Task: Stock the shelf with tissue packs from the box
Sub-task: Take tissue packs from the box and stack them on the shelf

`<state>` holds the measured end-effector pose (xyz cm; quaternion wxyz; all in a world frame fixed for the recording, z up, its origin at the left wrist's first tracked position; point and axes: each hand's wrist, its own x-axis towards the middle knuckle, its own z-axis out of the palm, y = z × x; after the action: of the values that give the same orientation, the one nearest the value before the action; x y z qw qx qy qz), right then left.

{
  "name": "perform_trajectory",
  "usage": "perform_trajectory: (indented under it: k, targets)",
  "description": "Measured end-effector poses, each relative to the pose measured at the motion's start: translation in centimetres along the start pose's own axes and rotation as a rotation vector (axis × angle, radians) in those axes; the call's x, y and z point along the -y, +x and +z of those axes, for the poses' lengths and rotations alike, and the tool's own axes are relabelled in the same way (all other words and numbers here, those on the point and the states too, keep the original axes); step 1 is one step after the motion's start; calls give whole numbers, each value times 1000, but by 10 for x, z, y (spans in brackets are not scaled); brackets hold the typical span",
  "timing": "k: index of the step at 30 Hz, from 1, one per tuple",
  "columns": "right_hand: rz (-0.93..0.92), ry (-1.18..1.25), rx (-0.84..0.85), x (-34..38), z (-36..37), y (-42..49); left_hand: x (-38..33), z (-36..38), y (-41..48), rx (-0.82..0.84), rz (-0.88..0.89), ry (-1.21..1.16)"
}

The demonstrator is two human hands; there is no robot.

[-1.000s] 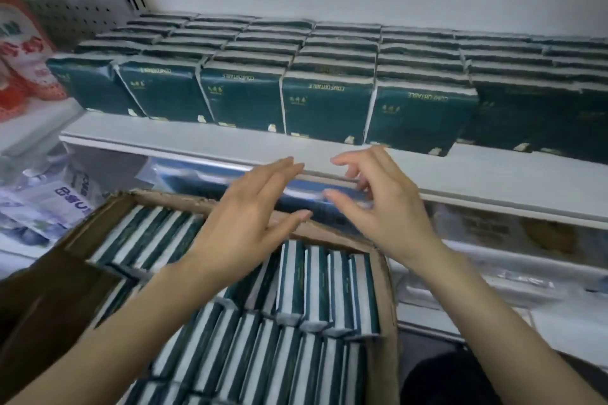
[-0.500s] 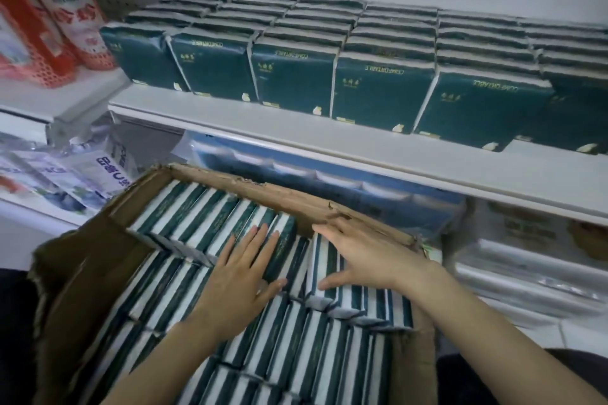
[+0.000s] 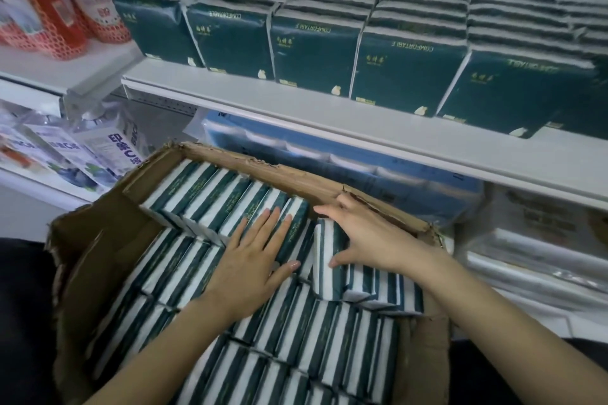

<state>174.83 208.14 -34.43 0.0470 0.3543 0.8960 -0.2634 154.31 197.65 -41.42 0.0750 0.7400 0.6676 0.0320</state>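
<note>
Shelf (image 3: 329, 115) well filled, front strip bare; cardboard box (image 3: 82, 260) nearly full. My left grip (image 3: 253, 260) lies spread flat on packs (image 3: 204, 207), right grip (image 3: 371, 237) clasps a tissue pack (image 3: 324, 279).

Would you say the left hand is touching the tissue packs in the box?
Touching: head view shows the left hand lying flat on the tissue packs.
</note>
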Motion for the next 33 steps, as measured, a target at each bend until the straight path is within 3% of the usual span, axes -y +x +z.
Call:
perform_trajectory:
  k: [10, 21, 26, 33]
  targets:
    - [62, 326, -148, 3, -7, 1, -9, -5, -8, 11, -77, -144]
    - [138, 270, -231, 6, -14, -5, -36, -32, -30, -151, -212, -565]
    - [142, 413, -423, 4, -29, -15, -54, -47, -31, -211, -260, -723]
    - [109, 603, -821, 7, -52, -37, -81, -70, -30, -316, -229, -860]
